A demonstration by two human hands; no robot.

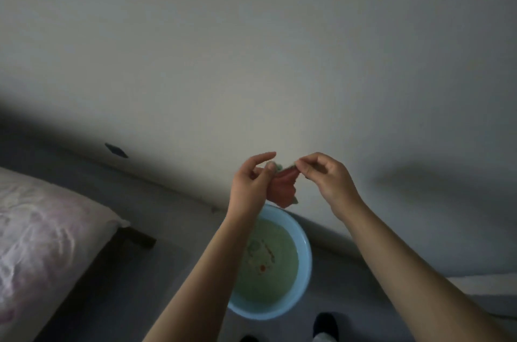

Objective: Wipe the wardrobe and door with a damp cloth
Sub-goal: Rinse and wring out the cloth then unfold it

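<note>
A small reddish cloth [284,187] with a pale green edge hangs between my hands, above a light blue basin [303,263] of greenish water on the floor. My left hand [250,185] pinches the cloth's upper left corner between thumb and fingers, with the forefinger stretched out. My right hand [326,176] pinches the upper right corner with curled fingers. Behind the cloth rises a plain pale surface [251,61], wall or wardrobe side I cannot tell.
A bed with a pink floral cover [42,229] stands at the lower left, its dark frame leg [137,238] near the basin. The floor [140,299] is grey. My dark shoe [326,325] shows just below the basin. A dark mark [116,150] sits low on the pale surface.
</note>
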